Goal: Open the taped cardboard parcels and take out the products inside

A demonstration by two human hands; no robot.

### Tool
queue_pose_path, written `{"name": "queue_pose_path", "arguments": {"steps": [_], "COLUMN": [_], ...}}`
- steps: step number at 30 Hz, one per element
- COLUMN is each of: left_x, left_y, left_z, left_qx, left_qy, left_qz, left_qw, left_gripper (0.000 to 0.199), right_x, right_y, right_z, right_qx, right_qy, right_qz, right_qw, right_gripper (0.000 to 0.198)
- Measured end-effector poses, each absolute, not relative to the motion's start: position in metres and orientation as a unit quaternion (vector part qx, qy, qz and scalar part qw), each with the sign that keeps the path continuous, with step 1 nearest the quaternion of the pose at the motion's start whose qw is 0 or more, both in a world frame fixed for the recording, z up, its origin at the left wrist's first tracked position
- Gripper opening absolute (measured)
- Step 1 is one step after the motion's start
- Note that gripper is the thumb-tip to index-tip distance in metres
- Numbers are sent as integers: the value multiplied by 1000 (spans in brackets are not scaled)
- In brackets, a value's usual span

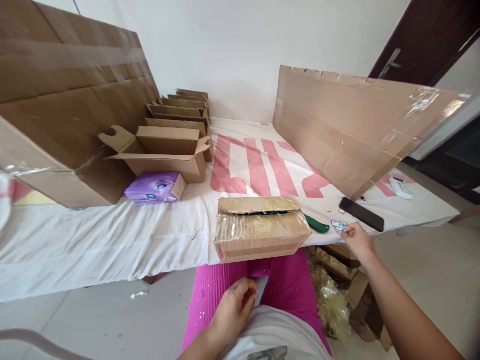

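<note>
My right hand (358, 241) reaches over the table edge at the right, fingertips pinched on a small white paper piece with blue outlines (338, 226). Beside it lie a green curved handle (317, 224) and a dark phone (361, 214). My left hand (237, 306) rests on my lap, fingers loosely curled and nothing visible in them. A taped cardboard box (262, 235) sits at the table's front edge between my hands and the far side. Its top flaps part in a narrow gap, where something dark shows.
Open cardboard boxes (163, 162) form a row at the left, behind a purple tissue-like pack (153, 189). Large cardboard panels (337, 125) flank the table on both sides. A small white box (400, 188) lies far right. Clear plastic wrap (330, 300) and torn cardboard fill the floor below.
</note>
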State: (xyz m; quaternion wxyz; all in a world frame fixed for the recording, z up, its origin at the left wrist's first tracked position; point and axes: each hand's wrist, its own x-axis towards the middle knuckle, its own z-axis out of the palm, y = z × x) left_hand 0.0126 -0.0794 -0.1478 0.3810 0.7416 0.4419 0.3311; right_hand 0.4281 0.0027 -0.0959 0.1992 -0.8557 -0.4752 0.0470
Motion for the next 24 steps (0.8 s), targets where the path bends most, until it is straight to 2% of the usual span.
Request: {"name": "queue_pose_path", "arguments": {"steps": [4,9,13,14,16,19,21,24], "left_x": [0,-25,-40,-42,-43,-40,-37,-33], "left_y": [-78,-69,-49,-42,-27,-7,3,11], "left_z": [-127,-91,-64,-57,-44,-29,-24,-26], "left_qx": [772,738,666,656,662,689,679,639], "left_qy": [398,401,467,487,511,494,474,442], "left_qz": [414,519,576,571,539,500,510,547], "left_qw": [273,157,84,77,94,175,232,312], "left_gripper": [13,22,11,14,27,38,34,26], "right_x": [426,433,419,410,389,352,328,295], "right_y": [4,0,-2,-3,-4,-7,-10,-13], "right_z": [-98,-108,-93,-84,-63,-31,-14,8], "right_qx": [-836,-754,-695,-673,-621,-539,-494,-431], "right_qy": [-517,-623,-641,-650,-677,-726,-752,-790], "right_qz": [44,-129,-199,-200,-180,-130,-96,-42], "right_qw": [181,165,258,291,351,407,426,435], "right_gripper": [12,24,31,33,31,16,9,11]}}
